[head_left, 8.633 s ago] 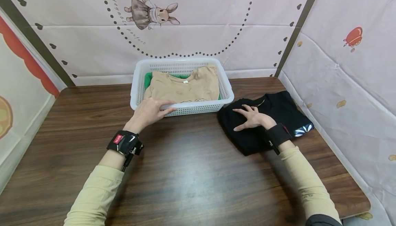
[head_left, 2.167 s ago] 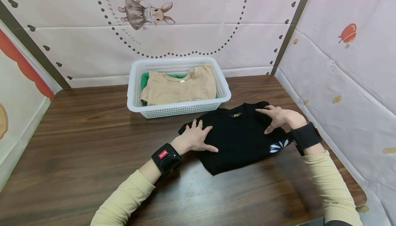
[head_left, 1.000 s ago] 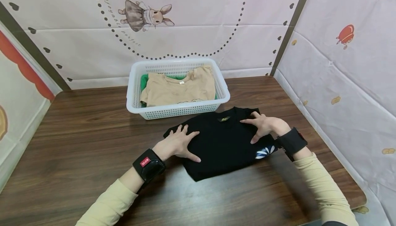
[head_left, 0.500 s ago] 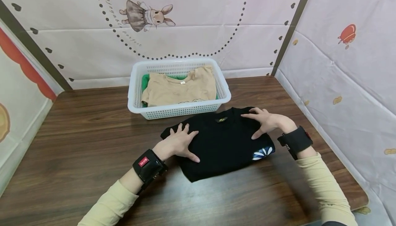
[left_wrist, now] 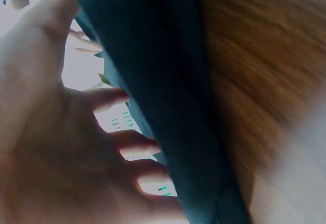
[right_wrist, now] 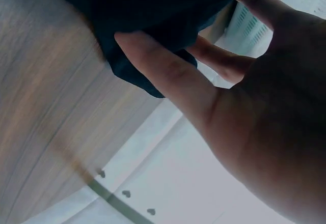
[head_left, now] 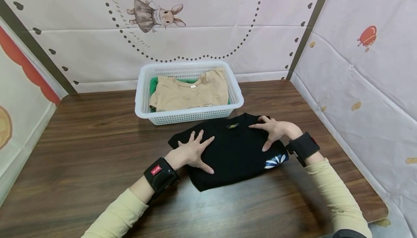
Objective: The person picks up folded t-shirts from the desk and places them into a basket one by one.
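A black T-shirt [head_left: 234,154] lies on the table in front of the basket, its neck label toward the basket and a blue-and-white print at its right side. My left hand [head_left: 189,153] rests on the shirt's left part with fingers spread. In the left wrist view, the fingertips of my left hand [left_wrist: 76,142] meet the dark cloth [left_wrist: 147,81]. My right hand [head_left: 273,131] touches the shirt's right shoulder, thumb and fingers apart. From the right wrist, my right hand [right_wrist: 244,96] shows its thumb laid against the cloth [right_wrist: 147,10].
A white plastic basket [head_left: 192,114] stands at the back of the wooden table [head_left: 97,140]. Inside it lies a beige T-shirt [head_left: 190,95] over something green [head_left: 154,84]. Patterned sheets hang at the back and both sides, close to the table's edges.
Since the oldest frame, the black T-shirt has shifted left and turned, and my left hand has gone from the basket rim onto it. Over the last half second, both hands barely move.
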`<state>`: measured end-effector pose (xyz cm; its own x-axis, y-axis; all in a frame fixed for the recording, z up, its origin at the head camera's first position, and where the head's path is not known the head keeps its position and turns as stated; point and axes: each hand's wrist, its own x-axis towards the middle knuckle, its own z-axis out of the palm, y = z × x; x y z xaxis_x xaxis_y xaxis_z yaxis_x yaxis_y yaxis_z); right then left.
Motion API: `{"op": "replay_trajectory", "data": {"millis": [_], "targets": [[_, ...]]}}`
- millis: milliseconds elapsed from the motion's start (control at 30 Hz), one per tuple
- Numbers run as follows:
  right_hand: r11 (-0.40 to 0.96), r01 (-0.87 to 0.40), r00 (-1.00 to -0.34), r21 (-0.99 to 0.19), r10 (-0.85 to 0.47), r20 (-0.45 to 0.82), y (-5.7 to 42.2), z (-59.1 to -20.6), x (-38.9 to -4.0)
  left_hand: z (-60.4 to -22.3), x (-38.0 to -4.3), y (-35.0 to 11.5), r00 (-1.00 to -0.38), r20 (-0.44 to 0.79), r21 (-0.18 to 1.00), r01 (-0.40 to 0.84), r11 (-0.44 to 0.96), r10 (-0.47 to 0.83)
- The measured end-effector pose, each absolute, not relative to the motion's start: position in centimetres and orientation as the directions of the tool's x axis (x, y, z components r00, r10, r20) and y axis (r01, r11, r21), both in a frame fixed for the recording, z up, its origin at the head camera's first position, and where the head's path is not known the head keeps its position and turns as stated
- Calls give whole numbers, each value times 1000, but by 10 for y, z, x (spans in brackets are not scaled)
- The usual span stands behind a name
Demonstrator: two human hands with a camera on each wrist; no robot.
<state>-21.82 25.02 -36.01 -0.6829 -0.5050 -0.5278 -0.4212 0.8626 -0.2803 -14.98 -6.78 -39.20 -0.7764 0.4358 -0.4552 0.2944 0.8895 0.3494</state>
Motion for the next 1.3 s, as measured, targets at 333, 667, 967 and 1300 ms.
{"op": "replay_trajectory", "data": {"millis": [333,667,967,1300], "targets": [[867,-422,-696,-266,-498,-517,233,-362,-209,-391,-150,-92,-777,-467,345,280,896,423],[869,-437,-713,-234,-493,-499,216,-365,-204,-392,-150,-115,-766,-465,378,283,882,445],[859,-465,-721,-215,-509,-471,204,-366,-201,-394,-152,-133,-763,-460,402,277,873,454],[852,-476,-726,-216,-520,-451,189,-368,-199,-392,-151,-148,-755,-480,416,252,874,447]]}}
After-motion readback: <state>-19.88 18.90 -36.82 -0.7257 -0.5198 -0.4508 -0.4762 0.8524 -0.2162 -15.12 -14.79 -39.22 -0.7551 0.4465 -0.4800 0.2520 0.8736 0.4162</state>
